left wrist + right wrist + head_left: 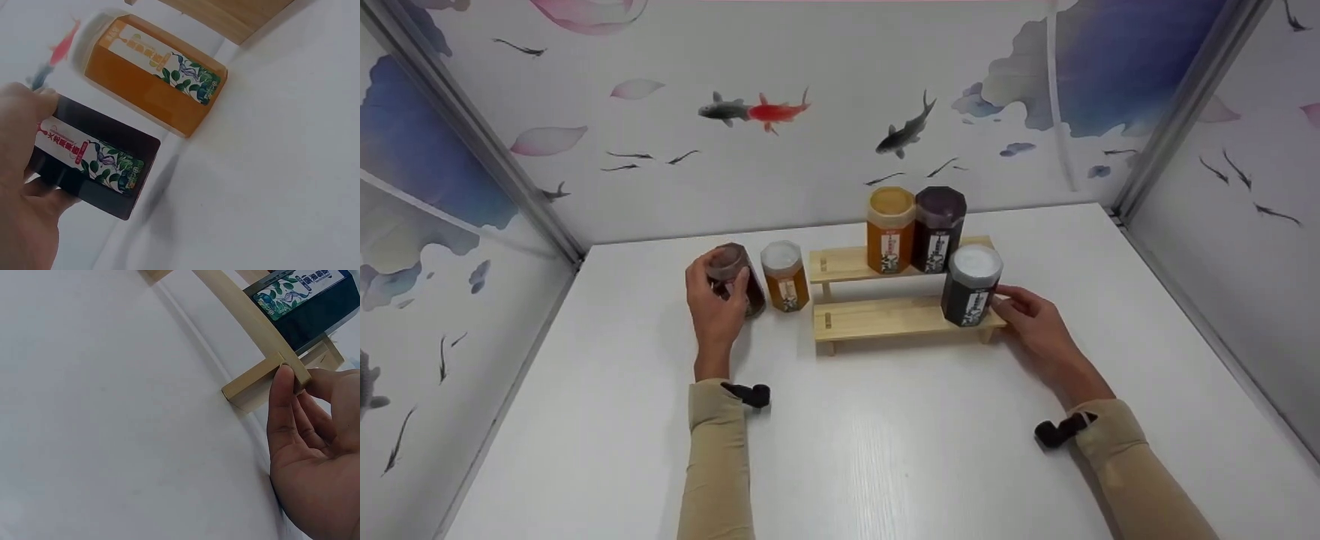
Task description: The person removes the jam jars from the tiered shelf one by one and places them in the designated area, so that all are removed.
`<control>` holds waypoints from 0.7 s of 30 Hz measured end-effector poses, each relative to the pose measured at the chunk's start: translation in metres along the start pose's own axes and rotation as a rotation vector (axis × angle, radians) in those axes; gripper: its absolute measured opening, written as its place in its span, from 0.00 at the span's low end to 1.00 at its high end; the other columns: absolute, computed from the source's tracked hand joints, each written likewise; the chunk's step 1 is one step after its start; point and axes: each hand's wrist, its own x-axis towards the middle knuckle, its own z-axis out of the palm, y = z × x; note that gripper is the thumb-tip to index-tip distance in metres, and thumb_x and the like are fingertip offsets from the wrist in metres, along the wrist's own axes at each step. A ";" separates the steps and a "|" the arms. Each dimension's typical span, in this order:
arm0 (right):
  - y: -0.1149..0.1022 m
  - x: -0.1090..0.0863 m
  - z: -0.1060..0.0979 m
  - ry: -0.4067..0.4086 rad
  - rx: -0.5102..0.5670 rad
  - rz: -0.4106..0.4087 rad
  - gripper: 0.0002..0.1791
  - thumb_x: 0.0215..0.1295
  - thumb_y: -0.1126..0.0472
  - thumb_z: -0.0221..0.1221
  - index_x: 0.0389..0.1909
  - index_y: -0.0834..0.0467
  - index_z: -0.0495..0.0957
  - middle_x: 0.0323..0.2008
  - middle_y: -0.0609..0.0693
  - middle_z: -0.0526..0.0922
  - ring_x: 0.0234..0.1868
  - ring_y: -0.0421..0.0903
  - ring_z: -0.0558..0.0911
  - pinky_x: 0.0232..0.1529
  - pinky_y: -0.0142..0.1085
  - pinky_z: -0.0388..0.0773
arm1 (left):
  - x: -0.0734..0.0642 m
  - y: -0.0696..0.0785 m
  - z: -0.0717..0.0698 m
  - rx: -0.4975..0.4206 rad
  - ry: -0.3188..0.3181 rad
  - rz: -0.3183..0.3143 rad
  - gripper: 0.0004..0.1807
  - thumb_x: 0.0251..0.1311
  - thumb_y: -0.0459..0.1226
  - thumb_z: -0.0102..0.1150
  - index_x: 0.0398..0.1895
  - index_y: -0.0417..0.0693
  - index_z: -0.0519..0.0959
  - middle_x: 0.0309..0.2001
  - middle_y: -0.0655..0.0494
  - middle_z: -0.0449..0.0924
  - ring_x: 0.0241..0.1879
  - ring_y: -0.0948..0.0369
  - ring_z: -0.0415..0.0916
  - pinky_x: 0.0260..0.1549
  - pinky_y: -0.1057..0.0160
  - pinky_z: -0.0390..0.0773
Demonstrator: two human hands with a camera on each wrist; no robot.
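My left hand (717, 319) grips a dark red-brown jar (93, 152) round its lid end, fingers and thumb on opposite sides. The jar leans in the left wrist view, and a shadow falls beside its base. Just right of it stands an amber jar (787, 285) with a whitish lid. At the right end of a two-step wooden rack (877, 318), my right hand (1041, 330) pinches the end of the lower shelf between thumb and fingers. Close by those fingers, a black jar (969, 295) with a white lid stands on that lower shelf.
On the upper shelf, an orange jar (889, 236) and a dark purple jar (938, 232) stand side by side. The white table (870, 442) is bounded by a printed back wall (825, 180) and side panels with fish and petals.
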 end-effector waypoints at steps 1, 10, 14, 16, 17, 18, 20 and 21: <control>0.000 0.000 0.000 -0.001 0.002 0.004 0.31 0.79 0.45 0.64 0.76 0.54 0.72 0.64 0.47 0.80 0.61 0.39 0.82 0.60 0.29 0.84 | -0.001 -0.001 0.000 -0.009 -0.016 -0.003 0.28 0.73 0.39 0.69 0.72 0.46 0.73 0.70 0.44 0.72 0.72 0.53 0.71 0.69 0.48 0.78; -0.003 -0.001 0.000 0.004 -0.065 0.013 0.32 0.80 0.43 0.62 0.77 0.53 0.71 0.67 0.48 0.78 0.63 0.40 0.79 0.60 0.26 0.82 | -0.003 -0.007 0.001 -0.050 -0.148 -0.048 0.35 0.73 0.38 0.70 0.79 0.50 0.69 0.75 0.46 0.69 0.78 0.50 0.67 0.77 0.41 0.71; -0.003 -0.001 0.001 0.007 -0.084 0.005 0.32 0.80 0.43 0.61 0.78 0.53 0.70 0.66 0.48 0.78 0.62 0.39 0.80 0.60 0.26 0.82 | -0.003 -0.004 -0.004 -0.043 -0.160 -0.079 0.35 0.72 0.39 0.71 0.79 0.52 0.69 0.75 0.47 0.69 0.77 0.50 0.67 0.77 0.39 0.71; -0.003 -0.001 0.000 0.014 -0.102 -0.006 0.33 0.81 0.43 0.61 0.78 0.54 0.70 0.64 0.47 0.79 0.59 0.38 0.81 0.58 0.26 0.82 | -0.003 -0.003 -0.005 -0.037 -0.167 -0.081 0.35 0.72 0.40 0.71 0.79 0.52 0.69 0.74 0.46 0.69 0.76 0.49 0.68 0.73 0.38 0.74; -0.002 -0.001 0.000 0.018 -0.114 -0.011 0.33 0.81 0.43 0.61 0.78 0.54 0.70 0.62 0.47 0.79 0.58 0.37 0.82 0.58 0.26 0.83 | -0.003 -0.003 -0.005 -0.035 -0.170 -0.081 0.36 0.72 0.40 0.71 0.79 0.52 0.69 0.74 0.46 0.69 0.76 0.48 0.69 0.72 0.38 0.76; -0.002 -0.001 0.000 0.024 -0.127 -0.015 0.33 0.81 0.43 0.61 0.78 0.54 0.70 0.61 0.46 0.80 0.57 0.37 0.82 0.57 0.26 0.83 | -0.003 -0.003 -0.005 -0.032 -0.173 -0.079 0.36 0.72 0.41 0.71 0.79 0.51 0.69 0.73 0.45 0.69 0.75 0.48 0.69 0.70 0.38 0.77; -0.002 0.000 0.001 0.032 -0.140 -0.017 0.33 0.81 0.44 0.61 0.78 0.55 0.70 0.60 0.46 0.80 0.56 0.36 0.82 0.56 0.26 0.83 | -0.003 -0.002 -0.006 -0.027 -0.176 -0.077 0.36 0.72 0.41 0.71 0.79 0.51 0.69 0.73 0.44 0.68 0.74 0.47 0.70 0.68 0.38 0.79; -0.002 0.000 0.001 0.033 -0.139 -0.015 0.33 0.81 0.44 0.61 0.78 0.54 0.71 0.61 0.46 0.80 0.56 0.36 0.83 0.56 0.26 0.83 | -0.003 -0.002 -0.006 -0.022 -0.176 -0.076 0.36 0.72 0.42 0.71 0.79 0.50 0.69 0.73 0.44 0.68 0.74 0.48 0.70 0.68 0.38 0.79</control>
